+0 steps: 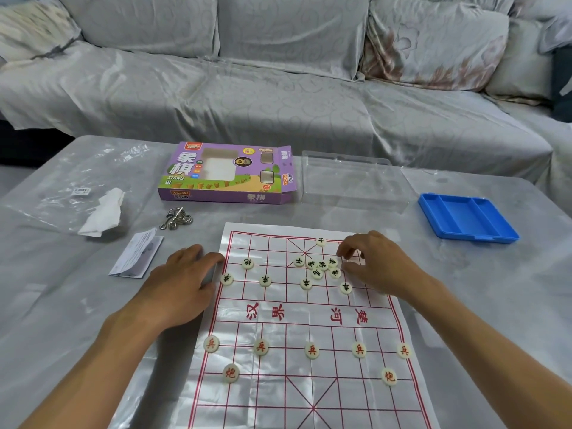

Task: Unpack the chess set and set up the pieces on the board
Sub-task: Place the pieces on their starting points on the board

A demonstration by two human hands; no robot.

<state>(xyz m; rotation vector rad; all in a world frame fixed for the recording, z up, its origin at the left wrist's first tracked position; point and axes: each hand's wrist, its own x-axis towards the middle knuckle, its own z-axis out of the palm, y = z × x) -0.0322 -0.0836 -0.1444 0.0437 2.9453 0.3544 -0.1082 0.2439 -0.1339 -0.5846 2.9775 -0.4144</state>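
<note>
While the thin paper board lies flat on the bench, its long axis running away from the person toward the sofa, the left hand rests at the board's left edge with fingers loosely extended and holding nothing, apparently pinning the light sheet so it does not slide or curl. The right hand hovers over the far right part of the grid, fingers curled toward a heap of black-lettered pieces; whether it already pinches one I cannot tell. That heap sits bunched near the far palace, presumably tipped there for sorting, while a few black pieces already stand singly on line crossings. On the near half, five red soldiers stand in a row across the board and two red cannons sit behind them, their characters upright toward the person; the black ones read turned the other way. Beyond the board lie the purple box, a clear plastic lid and the empty blue tray, pushed out of the way.
</note>
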